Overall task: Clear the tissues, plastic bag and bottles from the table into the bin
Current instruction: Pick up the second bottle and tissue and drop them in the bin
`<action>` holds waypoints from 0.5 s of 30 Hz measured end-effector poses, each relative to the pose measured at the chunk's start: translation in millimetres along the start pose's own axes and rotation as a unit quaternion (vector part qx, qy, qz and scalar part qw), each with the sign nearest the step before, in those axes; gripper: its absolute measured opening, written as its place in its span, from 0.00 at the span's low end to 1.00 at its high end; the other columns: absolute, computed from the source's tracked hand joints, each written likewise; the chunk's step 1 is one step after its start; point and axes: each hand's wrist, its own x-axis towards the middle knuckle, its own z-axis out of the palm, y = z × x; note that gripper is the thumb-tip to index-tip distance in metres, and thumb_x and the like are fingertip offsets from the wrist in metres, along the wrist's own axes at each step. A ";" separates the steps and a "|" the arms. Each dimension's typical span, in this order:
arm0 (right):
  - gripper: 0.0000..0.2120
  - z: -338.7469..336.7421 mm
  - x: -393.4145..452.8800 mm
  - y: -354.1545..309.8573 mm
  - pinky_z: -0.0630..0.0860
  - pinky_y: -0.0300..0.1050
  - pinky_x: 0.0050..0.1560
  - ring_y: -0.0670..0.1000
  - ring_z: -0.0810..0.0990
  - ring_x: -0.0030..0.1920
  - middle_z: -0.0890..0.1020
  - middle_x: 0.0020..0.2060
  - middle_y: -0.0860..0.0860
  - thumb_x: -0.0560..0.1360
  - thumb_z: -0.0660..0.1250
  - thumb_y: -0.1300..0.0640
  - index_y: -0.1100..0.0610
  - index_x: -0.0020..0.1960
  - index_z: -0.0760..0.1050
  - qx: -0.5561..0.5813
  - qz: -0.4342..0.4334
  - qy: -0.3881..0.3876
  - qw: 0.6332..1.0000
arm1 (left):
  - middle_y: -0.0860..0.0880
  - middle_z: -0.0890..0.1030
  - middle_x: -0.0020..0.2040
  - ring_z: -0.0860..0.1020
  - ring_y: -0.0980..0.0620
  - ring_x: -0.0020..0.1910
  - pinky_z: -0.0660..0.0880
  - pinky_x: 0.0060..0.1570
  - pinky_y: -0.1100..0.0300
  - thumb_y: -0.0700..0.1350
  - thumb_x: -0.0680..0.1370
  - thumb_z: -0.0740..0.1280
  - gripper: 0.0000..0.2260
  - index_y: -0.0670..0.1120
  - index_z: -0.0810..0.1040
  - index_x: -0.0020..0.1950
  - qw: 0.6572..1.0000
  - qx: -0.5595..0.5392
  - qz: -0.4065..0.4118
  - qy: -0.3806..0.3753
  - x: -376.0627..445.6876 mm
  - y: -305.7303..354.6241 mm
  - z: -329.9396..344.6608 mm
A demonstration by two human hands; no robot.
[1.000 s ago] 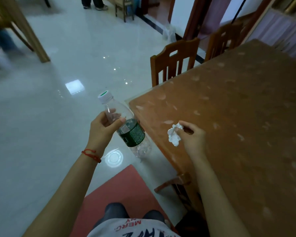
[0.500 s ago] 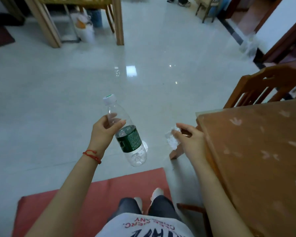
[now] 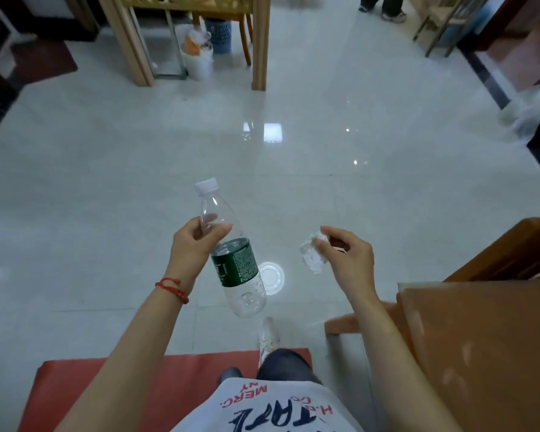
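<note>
My left hand [image 3: 194, 244] grips a clear plastic bottle [image 3: 231, 254] with a white cap and dark green label, held tilted over the floor. A crumpled white tissue [image 3: 313, 256] is pinched in the fingertips of my right hand [image 3: 348, 260], to the left of the brown table corner [image 3: 480, 332]. Far across the shiny floor, a white bin [image 3: 197, 59] stuffed with rubbish stands beside a blue mesh basket [image 3: 220, 37], under a light wooden table.
A wooden chair [image 3: 512, 254] stands at the table's near corner on the right. A red mat [image 3: 169, 385] lies under my feet. Wooden table legs [image 3: 259, 42] frame the bin. Another person's feet [image 3: 384, 9] show at the far top. Open tiled floor lies between me and the bin.
The view has swung left, away from the table toward the open floor and the bin. Both hands have kept their hold, and my right hand has cleared the table edge.
</note>
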 end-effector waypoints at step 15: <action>0.10 25.2 197.8 -45.9 0.76 0.33 0.47 0.48 0.81 0.46 0.83 0.44 0.51 0.69 0.73 0.62 0.55 0.50 0.81 0.069 0.039 0.007 0.997 | 0.50 0.78 0.48 0.77 0.48 0.52 0.74 0.49 0.59 0.42 0.72 0.69 0.13 0.44 0.75 0.57 1.000 -0.007 0.025 -0.007 182.3 80.8 64.8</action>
